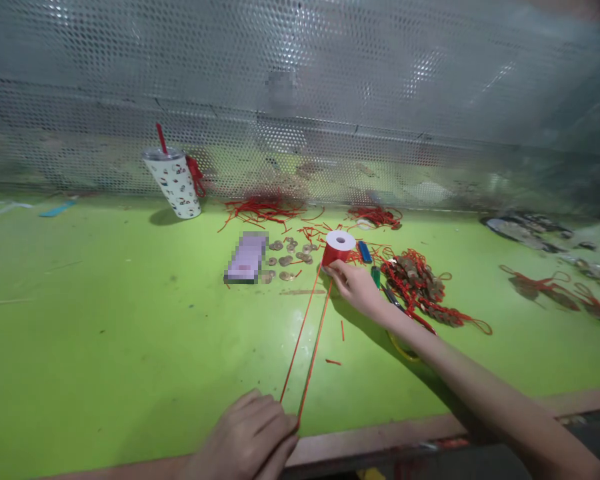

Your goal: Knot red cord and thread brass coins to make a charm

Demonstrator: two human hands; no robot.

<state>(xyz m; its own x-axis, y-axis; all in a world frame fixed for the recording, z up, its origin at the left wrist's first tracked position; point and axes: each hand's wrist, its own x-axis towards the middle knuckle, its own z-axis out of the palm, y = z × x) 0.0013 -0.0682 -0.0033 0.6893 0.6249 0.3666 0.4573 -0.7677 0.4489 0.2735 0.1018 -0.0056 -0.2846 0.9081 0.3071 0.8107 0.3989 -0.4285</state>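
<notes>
My left hand (pixel 253 433) rests near the front edge of the green table, fingers closed on two strands of red cord (pixel 305 340). Both strands run taut up the table to a red spool (pixel 337 247) with a white top. My right hand (pixel 357 287) reaches far forward with the arm stretched out, and its fingers pinch the cord right beside the spool. Brass coins (pixel 289 257) lie scattered left of the spool.
A patterned cup with a red straw (pixel 174 181) stands at the back left. A blurred purple packet (pixel 247 258) lies by the coins. Finished red knotted coin strings (pixel 423 287) pile up right of the spool, more at far right (pixel 555 287). A perforated metal screen (pixel 330 100) walls the back.
</notes>
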